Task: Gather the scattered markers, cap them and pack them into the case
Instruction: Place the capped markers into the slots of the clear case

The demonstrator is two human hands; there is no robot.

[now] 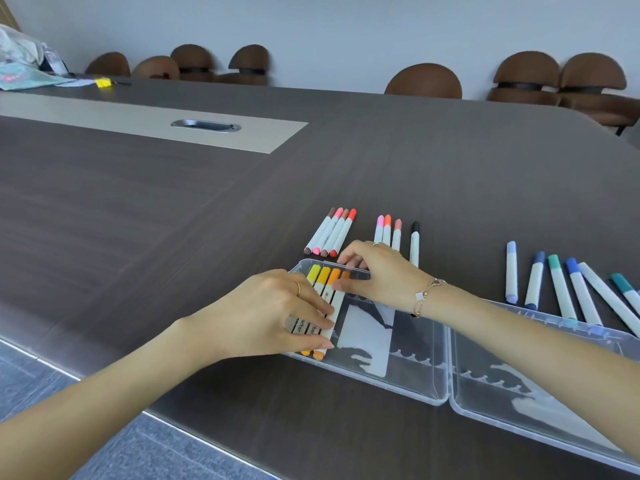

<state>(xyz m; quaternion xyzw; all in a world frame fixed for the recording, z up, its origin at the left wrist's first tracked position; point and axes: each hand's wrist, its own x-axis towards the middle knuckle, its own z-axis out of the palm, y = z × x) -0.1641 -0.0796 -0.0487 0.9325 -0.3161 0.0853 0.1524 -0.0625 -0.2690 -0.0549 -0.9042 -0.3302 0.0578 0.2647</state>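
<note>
On the dark wood-grain worktop [173,209] the packing step is in hand, by my reading: four white-barrelled markers with yellow-to-orange caps [325,277] lie side by side at the left end of the clear plastic hinged case [415,382], which lies open flat with its lid half spread to the right; the left hand [273,313] rests palm-down over their barrels, fingers loosely spread and pressing them into the row, gripping nothing that I can make out; just right of it the right hand [377,271] reaches over the case's far edge, fingers curled with the tips touching the cap end of the outermost orange marker, apparently nudging it into its slot; whether it pinches the marker or only pushes it I cannot tell; beyond the case's far rim wait a capped cluster of four brown, pink and red markers [330,233], then three pink and orange capped markers [388,230] and a single black-capped marker [414,242]; well to the right lies a fan of blue and teal capped markers [561,289]; the next move probably calls for releasing the settled row and fetching the nearest red cluster, keeping the colour order.
</note>
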